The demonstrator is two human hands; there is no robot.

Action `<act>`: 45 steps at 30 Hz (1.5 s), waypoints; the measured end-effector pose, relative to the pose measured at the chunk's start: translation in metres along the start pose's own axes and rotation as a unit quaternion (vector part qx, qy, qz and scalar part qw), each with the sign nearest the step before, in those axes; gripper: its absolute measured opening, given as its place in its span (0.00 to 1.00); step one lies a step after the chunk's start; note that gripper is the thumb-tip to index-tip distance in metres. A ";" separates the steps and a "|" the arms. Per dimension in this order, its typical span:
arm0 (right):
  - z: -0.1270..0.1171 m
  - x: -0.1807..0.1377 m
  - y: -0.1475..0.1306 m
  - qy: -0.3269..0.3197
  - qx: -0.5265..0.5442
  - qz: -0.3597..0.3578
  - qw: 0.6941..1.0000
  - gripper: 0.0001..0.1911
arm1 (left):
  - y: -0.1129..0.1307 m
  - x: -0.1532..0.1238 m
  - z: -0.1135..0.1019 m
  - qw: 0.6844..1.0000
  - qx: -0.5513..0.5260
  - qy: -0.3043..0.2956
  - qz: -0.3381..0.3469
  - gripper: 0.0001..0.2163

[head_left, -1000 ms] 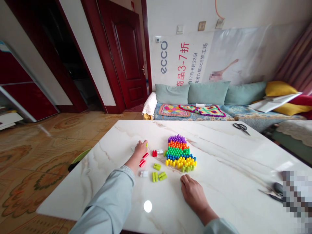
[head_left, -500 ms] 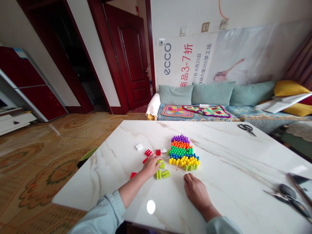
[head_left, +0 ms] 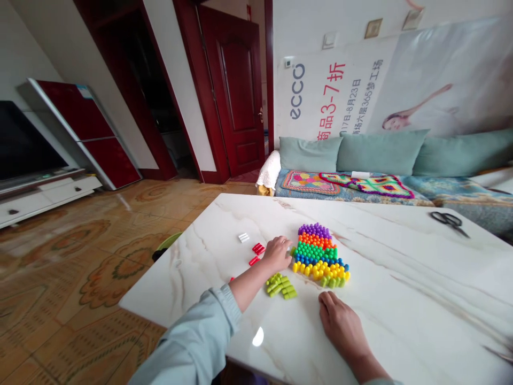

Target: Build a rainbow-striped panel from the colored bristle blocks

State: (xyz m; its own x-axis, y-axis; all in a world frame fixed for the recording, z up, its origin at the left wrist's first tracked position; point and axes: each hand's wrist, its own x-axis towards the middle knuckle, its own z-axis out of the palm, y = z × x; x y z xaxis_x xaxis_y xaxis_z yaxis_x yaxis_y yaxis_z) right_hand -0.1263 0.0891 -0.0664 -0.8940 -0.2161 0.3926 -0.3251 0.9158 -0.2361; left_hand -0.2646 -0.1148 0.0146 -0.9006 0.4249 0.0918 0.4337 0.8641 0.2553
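Note:
My left hand (head_left: 278,253) is palm down at the left side of a block of small coloured pegs, its fingers curled down. Whatever lies beneath or inside its fingers is hidden; a lime-green peg (head_left: 293,250) shows at the fingertips. The block stands in bands: purple (head_left: 315,231), orange (head_left: 318,240), green (head_left: 316,252), blue (head_left: 306,260), yellow (head_left: 316,271) and a short lime row (head_left: 334,282). Below my left wrist lies a cluster of lime-green pegs (head_left: 280,286). My right hand (head_left: 340,323) rests closed on the table in front of the block, its inside hidden.
Red pegs (head_left: 258,248) and white pegs (head_left: 243,237) lie on the marble-patterned table (head_left: 192,262) to the left. Black scissors (head_left: 449,219) lie at the far right. A sofa (head_left: 425,187) stands behind the table.
My left hand has moved from the lime-green pegs up and right to the block's left side, covering the red and white pegs there. My right hand stays put; the view has shifted left.

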 end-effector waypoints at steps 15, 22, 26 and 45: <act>-0.002 0.000 -0.001 -0.012 0.006 0.005 1.000 0.08 | 0.000 0.028 0.043 0.996 0.008 0.055 -0.073 0.09; -0.002 0.001 0.000 -0.010 -0.006 0.002 1.000 0.08 | 0.002 -0.011 0.024 0.984 -0.027 0.165 -0.056 0.06; 0.001 0.001 0.001 -0.001 -0.001 -0.005 1.000 0.07 | 0.006 -0.056 0.027 0.979 -0.056 0.187 -0.053 0.06; -0.005 0.002 -0.006 -0.008 -0.013 0.009 1.000 0.10 | -0.001 -0.121 0.052 0.981 -0.070 0.173 -0.057 0.17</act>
State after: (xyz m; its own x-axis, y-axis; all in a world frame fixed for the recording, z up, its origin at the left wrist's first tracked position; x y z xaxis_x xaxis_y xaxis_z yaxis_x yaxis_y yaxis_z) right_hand -0.1249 0.0852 -0.0593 -0.9047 -0.2038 0.3741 -0.2998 0.9284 -0.2194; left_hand -0.1543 -0.1530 -0.0471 -0.9099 0.1895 0.3689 0.3423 0.8454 0.4101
